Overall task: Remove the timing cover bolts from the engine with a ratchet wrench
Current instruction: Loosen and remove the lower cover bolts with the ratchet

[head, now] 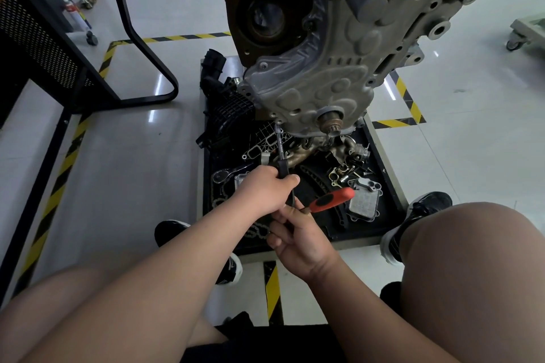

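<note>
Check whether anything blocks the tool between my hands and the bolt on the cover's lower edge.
Nothing visible does. The extension bar runs free from the left hand up to the bolt on the lower edge of the timing cover, its tip at it. The crankshaft end sits off to the side, clear.

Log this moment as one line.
left hand: grips extension bar | right hand: holds ratchet wrench | bar tip: at timing cover lower edge
</note>
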The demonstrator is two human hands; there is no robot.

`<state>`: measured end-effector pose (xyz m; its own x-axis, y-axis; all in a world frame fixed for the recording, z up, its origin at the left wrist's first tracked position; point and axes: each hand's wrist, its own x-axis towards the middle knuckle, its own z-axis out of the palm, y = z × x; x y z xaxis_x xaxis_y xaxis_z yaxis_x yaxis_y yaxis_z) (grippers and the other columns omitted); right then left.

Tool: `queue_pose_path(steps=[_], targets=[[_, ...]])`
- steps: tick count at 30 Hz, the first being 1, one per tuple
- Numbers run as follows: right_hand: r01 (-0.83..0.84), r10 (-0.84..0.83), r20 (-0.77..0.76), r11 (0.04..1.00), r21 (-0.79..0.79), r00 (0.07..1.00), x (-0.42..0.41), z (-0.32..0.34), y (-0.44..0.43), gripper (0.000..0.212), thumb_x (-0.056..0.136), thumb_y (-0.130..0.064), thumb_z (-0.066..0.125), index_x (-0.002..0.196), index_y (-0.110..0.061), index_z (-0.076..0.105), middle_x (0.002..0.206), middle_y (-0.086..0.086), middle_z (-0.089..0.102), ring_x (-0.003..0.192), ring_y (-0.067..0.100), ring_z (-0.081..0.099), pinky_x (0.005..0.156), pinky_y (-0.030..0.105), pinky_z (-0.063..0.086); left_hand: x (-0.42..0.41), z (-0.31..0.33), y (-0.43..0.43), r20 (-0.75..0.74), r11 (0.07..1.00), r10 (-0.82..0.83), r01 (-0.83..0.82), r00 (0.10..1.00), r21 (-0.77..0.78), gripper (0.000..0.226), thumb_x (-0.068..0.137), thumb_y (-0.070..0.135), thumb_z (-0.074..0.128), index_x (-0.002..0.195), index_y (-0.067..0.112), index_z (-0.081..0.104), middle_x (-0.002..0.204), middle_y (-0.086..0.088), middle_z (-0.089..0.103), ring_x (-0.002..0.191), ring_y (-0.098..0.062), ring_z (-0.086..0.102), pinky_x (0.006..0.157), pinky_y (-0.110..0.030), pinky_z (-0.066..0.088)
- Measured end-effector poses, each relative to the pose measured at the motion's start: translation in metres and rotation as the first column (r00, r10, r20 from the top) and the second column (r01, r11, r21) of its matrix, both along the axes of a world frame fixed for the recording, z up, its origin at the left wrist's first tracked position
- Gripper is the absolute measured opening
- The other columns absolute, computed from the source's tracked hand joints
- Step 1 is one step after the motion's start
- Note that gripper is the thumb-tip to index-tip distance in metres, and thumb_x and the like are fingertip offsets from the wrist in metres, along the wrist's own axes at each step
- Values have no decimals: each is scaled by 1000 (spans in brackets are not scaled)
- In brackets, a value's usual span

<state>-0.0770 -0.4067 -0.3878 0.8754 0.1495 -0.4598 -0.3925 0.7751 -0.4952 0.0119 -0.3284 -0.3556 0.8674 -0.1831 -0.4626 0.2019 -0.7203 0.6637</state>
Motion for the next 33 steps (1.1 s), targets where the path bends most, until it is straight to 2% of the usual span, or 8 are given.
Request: queue_pose_path(steps=[5,9,12,15,20,22,28,33], targets=[[-37,37,33,999,3,999,0,-3,-4,11,84,-15,61,82,-17,50,63,-3,40,37,4,26,41,20,33,-1,2,0,11,1000,-16,16,1000,-16,32,90,49,56,78,21,65,55,9,65,54,-4,61,48,-21,38],[-92,117,63,945,-313,991,1,2,-10,15,84,-22,60,80,-14,47,62,0,40,42,11,28,45,26,35,-1,1,1,32,1000,-23,23,999,-5,34,89,49,58,69,22,60,57,9,59,55,-8,57,51,-24,36],[-90,163,26,664,-742,986,1,9,-9,16,88,-25,59,104,-20,57,61,-13,53,49,12,49,47,21,41,-1,0,0,63,1000,-14,15,998,-24,39,89,45,61,58,22,54,51,9,52,50,-8,50,50,-24,33],[-152,194,-103,260,-954,976,1,8,-5,65,90,-26,60,147,-23,30,77,-12,62,62,5,62,49,20,46,-1,-1,-2,95,999,-14,17,995,-32,40,90,42,62,56,22,52,50,9,51,49,-7,49,48,-23,32],[-184,206,-160,102,-978,966,4,7,1,74,86,-29,60,150,-22,23,74,-7,63,64,10,61,48,27,41,-3,-3,-1,109,999,-15,20,994,-40,38,90,42,62,59,22,53,53,7,53,52,-10,51,53,-25,36],[-176,203,-152,104,-979,967,6,9,0,67,86,-31,60,146,-20,31,75,-9,63,65,6,60,49,25,39,-3,-4,-1,103,999,-21,25,994,-44,38,90,41,62,61,18,56,54,5,55,53,-12,52,54,-27,40],[-110,171,-24,515,-850,985,7,11,-3,45,85,-34,67,125,-17,53,82,-12,70,66,-6,64,50,8,42,6,-6,1,112,1000,22,-20,993,-15,52,90,43,60,48,15,46,40,7,43,48,-14,45,53,-28,35],[-86,153,20,653,-752,988,6,11,-3,53,62,-56,69,108,-34,55,75,-25,68,58,-6,60,53,14,44,5,-12,1,96,999,4,0,995,-42,46,89,45,60,54,16,50,49,4,49,52,-15,50,58,-29,40]])
